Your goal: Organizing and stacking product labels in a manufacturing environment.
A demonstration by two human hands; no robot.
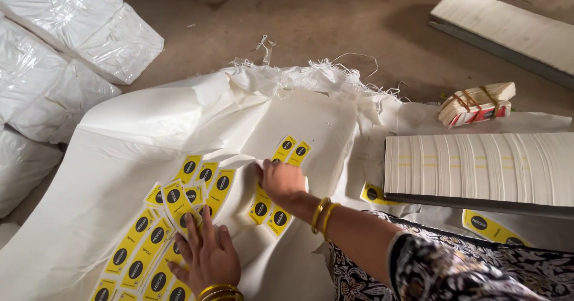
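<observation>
bare concrete floor [335, 20] lay under us, with a white woven sack cloth [149, 133] spread across it as our working surface. our left hand [206, 256] pinched a fan of yellow labels [179, 200] with black round marks, its fingers [190, 224] closed on their lower edge, and more of the same labels [140, 250] lay in overlapping rows just beside it on the cloth. our right hand [281, 181] rested flat on a pale folded sheet [311, 133], fingers loosely together and gripping nothing, touching a short row of labels [268, 208]. gold bangles [323, 215] circled that wrist. to the right stood a long stack of white cards [478, 166], and beyond it a small bundle tied with bands [475, 103]. plastic-wrapped white packs [54, 55] sat at far left.
</observation>
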